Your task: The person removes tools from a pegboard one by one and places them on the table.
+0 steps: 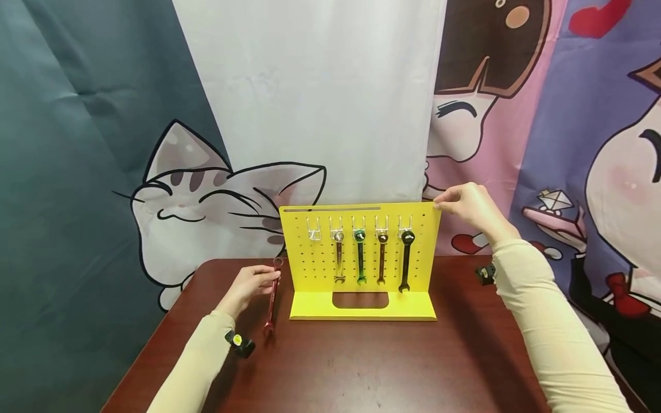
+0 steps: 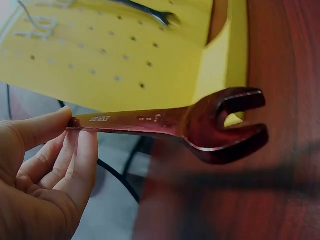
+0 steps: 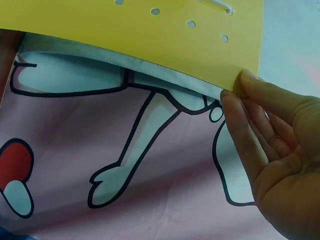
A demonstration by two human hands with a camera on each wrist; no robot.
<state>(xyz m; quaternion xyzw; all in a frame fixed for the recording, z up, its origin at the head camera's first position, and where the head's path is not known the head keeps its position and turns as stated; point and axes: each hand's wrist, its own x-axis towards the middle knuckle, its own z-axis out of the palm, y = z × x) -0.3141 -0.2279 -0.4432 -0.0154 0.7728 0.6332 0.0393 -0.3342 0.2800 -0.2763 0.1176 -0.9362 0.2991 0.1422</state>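
My left hand (image 1: 253,285) pinches a red combination wrench (image 1: 272,302) near its ring end, just left of a yellow pegboard stand (image 1: 363,313). The wrench hangs with its open end down; in the left wrist view that open end (image 2: 227,125) points away from the fingers. At the board's top right corner, my right hand (image 1: 472,207) pinches the edge between thumb and fingertips, as the right wrist view also shows. Silver (image 1: 338,256), green (image 1: 361,257), dark brown (image 1: 382,258) and black (image 1: 406,262) wrenches hang from white hooks. The leftmost hook (image 1: 314,230) holds nothing.
The stand rests on a dark reddish wooden table (image 1: 330,367), close to its back edge. Behind it hangs a curtain printed with a cartoon cat (image 1: 181,229) and other figures. Dark cables (image 2: 117,175) show below the table edge in the left wrist view.
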